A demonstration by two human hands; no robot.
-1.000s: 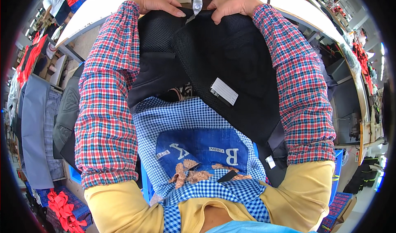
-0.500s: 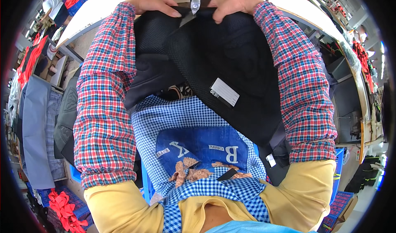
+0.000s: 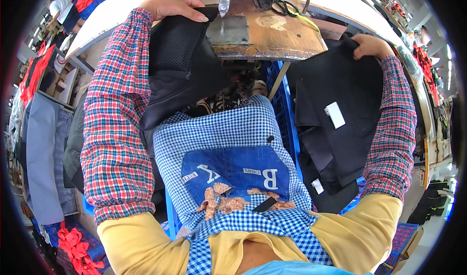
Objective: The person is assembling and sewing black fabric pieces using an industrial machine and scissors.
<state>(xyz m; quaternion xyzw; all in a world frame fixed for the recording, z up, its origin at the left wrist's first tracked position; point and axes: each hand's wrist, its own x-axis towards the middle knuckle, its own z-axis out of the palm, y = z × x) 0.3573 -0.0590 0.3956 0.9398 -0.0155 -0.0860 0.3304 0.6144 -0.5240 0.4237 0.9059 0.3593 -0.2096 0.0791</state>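
My left hand (image 3: 177, 6) pinches the top edge of a black mesh fabric piece (image 3: 175, 46), which hangs off the table's front edge at the left. Out to the right, my right hand (image 3: 372, 46) grips a second black fabric piece (image 3: 360, 90) by its upper corner. That piece hangs down and bears a white label (image 3: 334, 115). Between the hands stands the sewing machine's needle area (image 3: 224, 5), over a metal plate (image 3: 228, 30) set in a worn wooden tabletop (image 3: 277, 32). No fabric lies under the needle.
A blue crate (image 3: 284, 109) stands below the table, right of my knees. More dark fabric (image 3: 331, 197) hangs over its right side. A blue checked apron (image 3: 214, 134) with scraps covers my lap. Grey fabric (image 3: 44, 153) drapes at the left. A person (image 3: 61, 7) stands far left.
My right hand has swung from beside the needle out to the right, carrying the labelled black piece away. The wooden tabletop is uncovered. My left hand stays near its place with the mesh piece.
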